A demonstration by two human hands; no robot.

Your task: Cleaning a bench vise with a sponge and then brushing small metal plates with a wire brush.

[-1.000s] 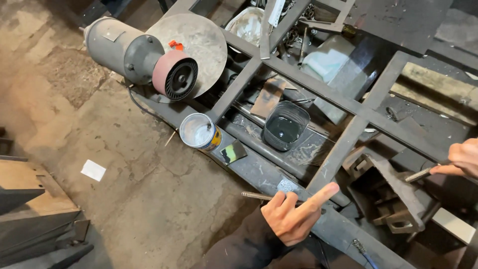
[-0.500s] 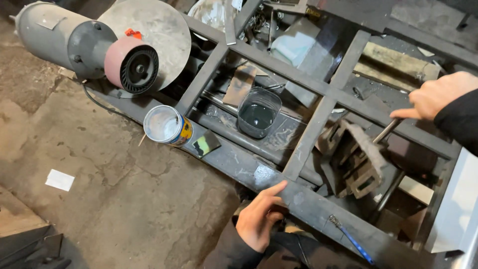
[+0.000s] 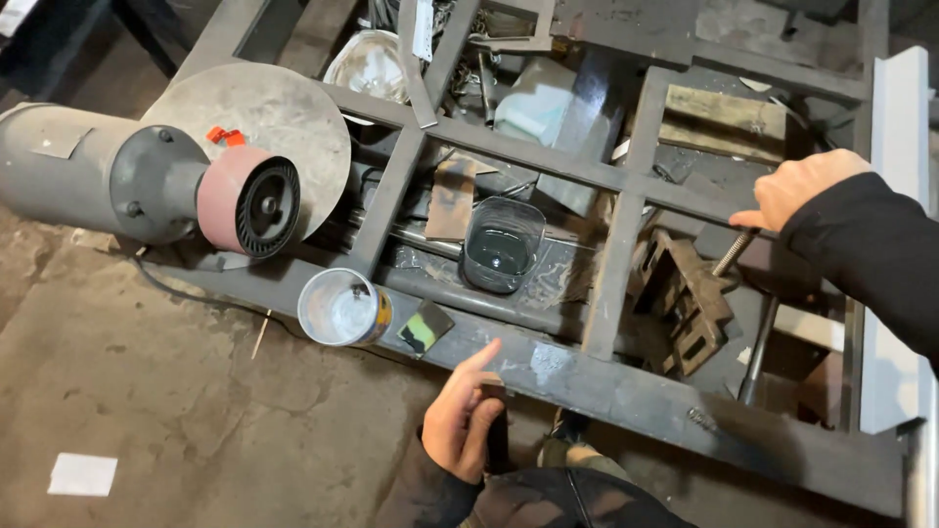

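Workshop floor of stained concrete (image 3: 176, 411), with a dark welded steel frame (image 3: 626, 386) laid flat across it, seen from above. Nearest the body, the left hand (image 3: 462, 420) rests at the near rail of the frame, index finger stretched forward onto the rail, the other fingers curled loosely; whether they close on anything cannot be told. Just left of that fingertip sits a small greenish square tile (image 3: 424, 328), and beside that an open tin can (image 3: 342, 307) with a pale inside, both on the near rail. Ahead of the left hand, one bay in, a dark plastic tub (image 3: 502, 246) holds dark liquid. Further left, well apart from the hand, a grey motor (image 3: 93, 171) lies on its side with a red-banded wheel (image 3: 252, 203) at its end, a round grey metal disc (image 3: 284, 117) behind it. Out to the right, the right hand (image 3: 802, 186) is closed as a fist around the top of a threaded rod (image 3: 734, 252), which slants down toward a rusty steel bracket (image 3: 685, 303) just below and left of that grip. Beyond the right hand lies a worn wooden block (image 3: 724, 112).
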